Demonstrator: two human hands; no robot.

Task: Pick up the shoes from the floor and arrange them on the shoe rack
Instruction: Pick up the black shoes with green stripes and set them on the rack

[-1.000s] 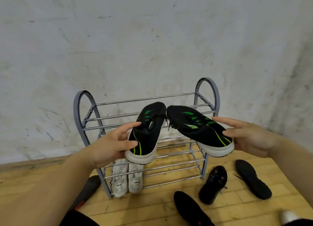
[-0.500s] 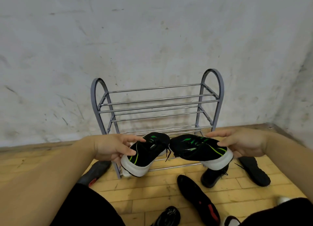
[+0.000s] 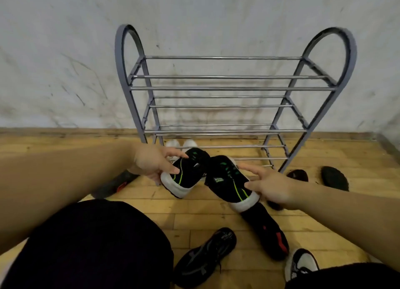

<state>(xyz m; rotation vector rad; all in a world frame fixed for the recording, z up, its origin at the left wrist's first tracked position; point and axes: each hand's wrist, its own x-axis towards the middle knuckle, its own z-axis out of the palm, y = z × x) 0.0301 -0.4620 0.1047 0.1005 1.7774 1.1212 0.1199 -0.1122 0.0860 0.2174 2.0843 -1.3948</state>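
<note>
Pair of white shoes [image 3: 181, 144] on lowest tier of shoe rack [image 3: 233, 88]: toes only, rest hidden behind left hand [image 3: 151, 165] and left black-and-green trainer [image 3: 188, 174].
Left black-and-green trainer: heel side partly covered by fingers.
Right black-and-green trainer [image 3: 227, 184]: heel end partly under right hand [image 3: 270, 189].
Black shoe with red patch [image 3: 270, 236]: toe end hidden beneath right black-and-green trainer.
Black shoe by rack foot [image 3: 297, 175]: near part behind right hand.
Black-and-red shoe [image 3: 116, 183]: mostly behind left forearm.
White-and-black sneaker [image 3: 300, 262]: cut by dark trouser leg [image 3: 346, 275].
Dark grey shoe [image 3: 205, 256]: insole print too small to read.
</note>
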